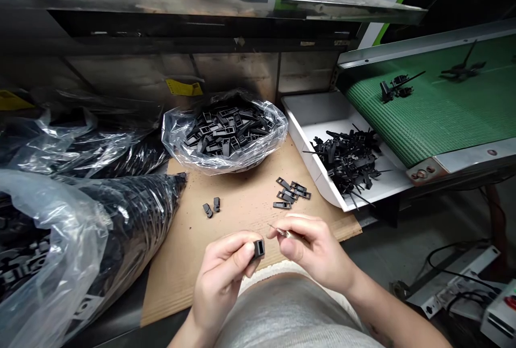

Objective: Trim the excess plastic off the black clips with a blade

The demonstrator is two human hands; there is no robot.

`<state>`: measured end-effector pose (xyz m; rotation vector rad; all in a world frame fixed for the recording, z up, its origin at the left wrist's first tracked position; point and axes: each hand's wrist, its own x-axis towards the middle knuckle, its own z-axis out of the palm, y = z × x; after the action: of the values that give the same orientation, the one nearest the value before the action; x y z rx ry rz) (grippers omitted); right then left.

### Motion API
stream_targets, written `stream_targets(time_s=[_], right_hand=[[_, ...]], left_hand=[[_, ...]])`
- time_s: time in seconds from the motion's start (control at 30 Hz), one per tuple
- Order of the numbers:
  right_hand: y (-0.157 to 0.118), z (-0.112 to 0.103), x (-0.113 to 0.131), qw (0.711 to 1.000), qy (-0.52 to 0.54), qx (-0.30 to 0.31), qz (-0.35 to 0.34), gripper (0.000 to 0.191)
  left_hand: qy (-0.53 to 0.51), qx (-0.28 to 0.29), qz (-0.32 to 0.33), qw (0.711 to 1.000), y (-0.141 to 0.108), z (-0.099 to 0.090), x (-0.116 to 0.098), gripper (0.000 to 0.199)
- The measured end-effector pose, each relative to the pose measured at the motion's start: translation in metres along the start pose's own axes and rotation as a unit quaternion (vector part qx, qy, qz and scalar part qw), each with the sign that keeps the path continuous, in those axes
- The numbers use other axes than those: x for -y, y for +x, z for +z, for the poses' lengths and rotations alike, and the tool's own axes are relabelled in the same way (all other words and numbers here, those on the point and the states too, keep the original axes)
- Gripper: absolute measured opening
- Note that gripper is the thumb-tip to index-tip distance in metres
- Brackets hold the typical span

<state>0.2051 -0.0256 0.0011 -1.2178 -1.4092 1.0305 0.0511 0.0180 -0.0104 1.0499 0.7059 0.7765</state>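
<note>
Cardboard spans the frame's centre, beneath a bag. At lower centre, the left hand pinches a black part; right of it, the right hand pinches a thin metal tool.

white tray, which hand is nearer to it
Right: the right hand is short of the near corner of the white tray; the left hand is farther off, to its left.

Stained metal back wall, metal shelf abv, grey flr lower R
</note>
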Motion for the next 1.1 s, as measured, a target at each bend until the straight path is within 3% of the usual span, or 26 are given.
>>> stream_targets(time_s=[0.13,0.3,0.4,0.53,0.67,0.77,0.83,0.93,1.0,1.1], right_hand=[[0.014,0.009,-0.006,0.983,0.142,0.044,0.112,0.031],[0.022,0.011,-0.023,0.963,0.219,-0.020,0.156,0.028],[0.014,0.006,-0.019,0.973,0.187,-0.019,0.131,0.019],[-0.001,0.003,-0.001,0.997,0.011,-0.040,0.072,0.011],[-0.008,0.004,0.006,0.997,-0.057,0.003,0.049,0.020],[-0.011,0.005,0.004,0.991,-0.135,0.007,-0.022,0.034],[-0.012,0.006,0.002,0.983,-0.161,0.011,-0.087,0.033],[-0.012,0.007,-0.002,0.984,-0.115,-0.007,-0.134,0.023],[-0.009,0.008,-0.006,0.989,-0.100,-0.034,-0.107,0.025],[-0.005,0.010,-0.013,0.990,-0.125,-0.047,-0.051,0.022]], left_hand=[[-0.031,0.028,-0.042,0.998,0.002,0.001,0.002,0.025],[-0.033,0.021,-0.072,0.997,0.002,-0.001,0.005,0.029],[-0.036,-0.003,-0.072,0.997,0.003,-0.003,0.005,0.029],[-0.035,-0.018,-0.063,0.997,0.005,-0.002,0.004,0.027],[-0.031,-0.024,-0.053,0.998,0.006,0.002,0.006,0.027],[-0.021,-0.035,-0.064,0.997,0.005,0.004,0.008,0.027],[0.040,-0.065,-0.050,0.996,0.008,0.002,0.005,0.029],[0.241,-0.156,0.063,0.956,0.035,-0.009,-0.016,0.032],[0.319,-0.203,0.136,0.916,0.072,-0.020,-0.039,0.033],[0.370,-0.238,0.195,0.876,0.141,-0.034,-0.072,0.038]])
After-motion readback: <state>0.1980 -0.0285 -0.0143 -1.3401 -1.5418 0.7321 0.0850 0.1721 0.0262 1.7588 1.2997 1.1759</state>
